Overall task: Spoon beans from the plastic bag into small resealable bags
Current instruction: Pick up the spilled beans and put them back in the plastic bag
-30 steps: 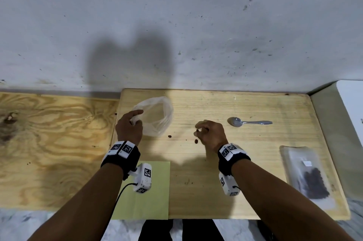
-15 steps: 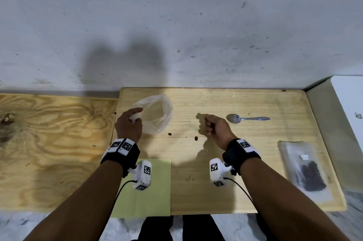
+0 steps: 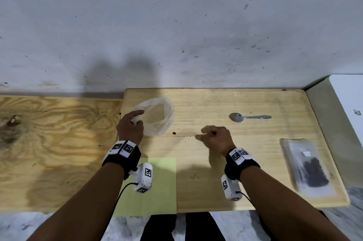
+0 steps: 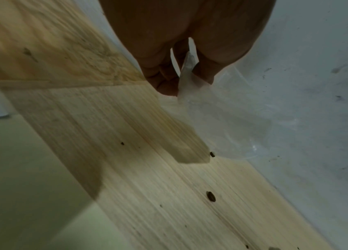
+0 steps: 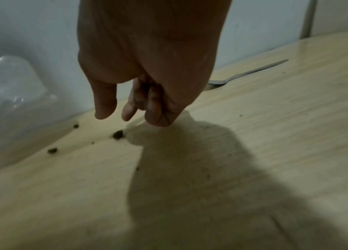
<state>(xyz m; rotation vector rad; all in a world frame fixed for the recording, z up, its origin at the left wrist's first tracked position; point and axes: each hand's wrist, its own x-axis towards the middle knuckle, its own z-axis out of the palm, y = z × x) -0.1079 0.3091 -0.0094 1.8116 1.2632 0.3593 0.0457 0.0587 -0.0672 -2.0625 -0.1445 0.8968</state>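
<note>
The clear plastic bag (image 3: 157, 117) lies open-mouthed on the wooden board (image 3: 245, 162), and I see no beans inside it. My left hand (image 3: 130, 128) pinches its near rim; the left wrist view shows the film (image 4: 186, 74) between thumb and fingers. My right hand (image 3: 213, 136) hovers low over the board's middle with fingers curled. Its thumb and forefinger (image 5: 106, 104) are a little apart, just above a loose bean (image 5: 118, 134). Its palm is hidden. Another bean (image 3: 174, 133) lies by the bag. A spoon (image 3: 249, 117) lies beyond the right hand. A small resealable bag (image 3: 306, 168) with dark beans lies flat at the right.
A pale green sheet (image 3: 163, 181) lies under my left wrist at the board's near edge. Darker plywood (image 3: 49, 142) extends to the left. A white box (image 3: 347, 103) stands at the far right. The wall runs close behind the board.
My right hand lifted as a fist turned sideways, then came back down toward the loose bean with its thumb and forefinger out. The left hand and the bag stayed put.
</note>
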